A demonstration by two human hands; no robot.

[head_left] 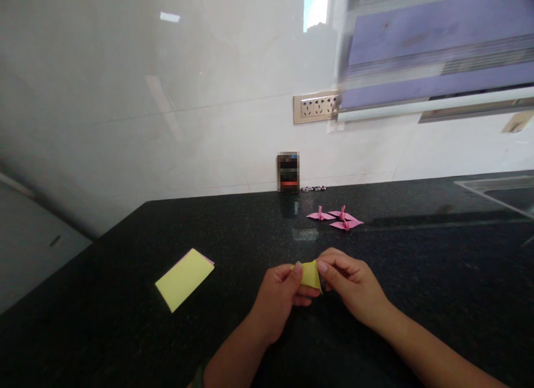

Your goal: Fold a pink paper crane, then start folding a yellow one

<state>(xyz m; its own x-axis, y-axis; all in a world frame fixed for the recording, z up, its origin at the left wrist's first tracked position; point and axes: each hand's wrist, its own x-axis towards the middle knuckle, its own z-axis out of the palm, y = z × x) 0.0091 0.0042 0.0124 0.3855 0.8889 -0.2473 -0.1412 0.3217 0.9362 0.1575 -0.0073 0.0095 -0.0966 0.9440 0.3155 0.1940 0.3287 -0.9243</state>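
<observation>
A small folded yellow paper (310,274) is held above the black counter (125,343) between both hands. My left hand (280,294) pinches its left side with thumb and fingers closed. My right hand (349,282) pinches the right side, fingers pressed together on the paper's upper corner. Most of the paper's lower part is hidden behind my fingers.
A stack of square papers (184,279), yellow on top with a pink edge beneath, lies on the counter to the left. Three pink folded paper cranes (337,218) sit farther back. A small dark box (287,172) stands against the wall below a socket strip (317,107). A sink edge (496,189) shows far right.
</observation>
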